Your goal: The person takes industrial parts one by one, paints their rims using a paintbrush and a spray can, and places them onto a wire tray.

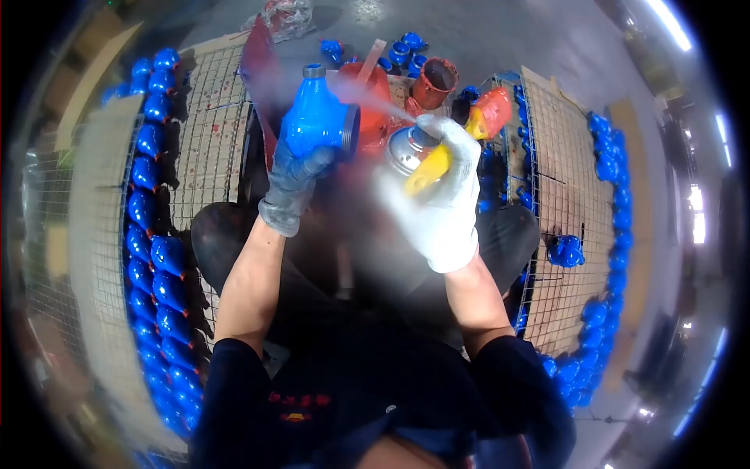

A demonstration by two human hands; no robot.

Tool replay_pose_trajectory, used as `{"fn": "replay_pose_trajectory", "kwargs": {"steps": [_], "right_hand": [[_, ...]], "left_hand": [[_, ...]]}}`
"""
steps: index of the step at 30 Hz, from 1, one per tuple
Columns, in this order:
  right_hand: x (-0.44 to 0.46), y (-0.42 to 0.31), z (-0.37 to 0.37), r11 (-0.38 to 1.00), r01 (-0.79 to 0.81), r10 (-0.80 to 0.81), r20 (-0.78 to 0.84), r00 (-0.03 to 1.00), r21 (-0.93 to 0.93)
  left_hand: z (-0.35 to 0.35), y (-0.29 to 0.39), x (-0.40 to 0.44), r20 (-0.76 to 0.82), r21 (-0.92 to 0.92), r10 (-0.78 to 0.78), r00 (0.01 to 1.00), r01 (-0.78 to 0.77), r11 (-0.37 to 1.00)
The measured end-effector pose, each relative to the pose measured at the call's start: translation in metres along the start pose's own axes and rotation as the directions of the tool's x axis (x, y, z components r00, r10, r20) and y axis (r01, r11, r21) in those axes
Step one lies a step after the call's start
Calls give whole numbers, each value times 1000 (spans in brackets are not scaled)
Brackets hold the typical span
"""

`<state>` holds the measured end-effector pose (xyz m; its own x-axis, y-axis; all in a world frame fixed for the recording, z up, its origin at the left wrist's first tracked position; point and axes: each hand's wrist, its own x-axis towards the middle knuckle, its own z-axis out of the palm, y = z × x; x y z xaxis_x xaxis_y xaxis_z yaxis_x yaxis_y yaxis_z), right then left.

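Note:
My left hand (293, 187), in a dark grey glove, holds a glossy blue fitting (316, 117) from below, its threaded opening facing right. In a white glove, my right hand (445, 195) is closed around a spray can (405, 150) and a yellow-handled brush (430, 169). Red paint covers the brush's bristle end (494, 111), which points up and right. A pale mist runs from the can's top toward the blue fitting. The can's lower part is hidden by blur and my glove.
Behind my hands stand a red container (366, 98) and a red-stained pot (434, 83). An upright red panel (262, 74) is left of the fitting. Wire racks (211, 117) (566, 203) flank my legs, with rows of blue fittings (148, 141) (613, 156) along their outer edges.

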<state>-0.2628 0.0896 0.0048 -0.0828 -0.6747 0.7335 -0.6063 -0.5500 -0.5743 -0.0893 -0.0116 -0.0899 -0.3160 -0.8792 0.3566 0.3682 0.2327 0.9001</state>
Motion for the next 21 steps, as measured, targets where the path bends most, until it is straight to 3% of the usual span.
{"fn": "replay_pose_trajectory", "kwargs": {"steps": [3, 6, 7, 10, 14, 18, 19, 21], "right_hand": [[-8, -2, 3, 966, -122, 89, 151, 985, 227], [0, -7, 1, 999, 6, -13, 156, 988, 45], [0, -6, 3, 995, -17, 6, 112, 994, 94], [1, -7, 3, 997, -21, 17, 57, 998, 69], [-1, -7, 1, 998, -15, 10, 96, 995, 55], [2, 5, -3, 982, -110, 112, -2, 994, 152], [6, 17, -8, 1000, -14, 13, -62, 998, -16], [14, 33, -13, 992, 0, -17, -135, 991, -129]], "left_hand": [[-5, -13, -1, 15, -44, -62, 998, 63, 997], [-2, -16, -4, -18, -82, -105, 994, 104, 991], [2, -16, -5, -72, -97, -67, 995, 60, 993], [-2, -9, -5, 20, -127, -59, 998, 61, 990], [2, -3, -14, 7, -257, -168, 986, 164, 952], [-6, -2, -26, 10, -309, -235, 972, 227, 924], [-8, 0, -29, 25, -334, -281, 959, 273, 902], [-8, 3, -34, 16, -473, -359, 933, 324, 819]]}}
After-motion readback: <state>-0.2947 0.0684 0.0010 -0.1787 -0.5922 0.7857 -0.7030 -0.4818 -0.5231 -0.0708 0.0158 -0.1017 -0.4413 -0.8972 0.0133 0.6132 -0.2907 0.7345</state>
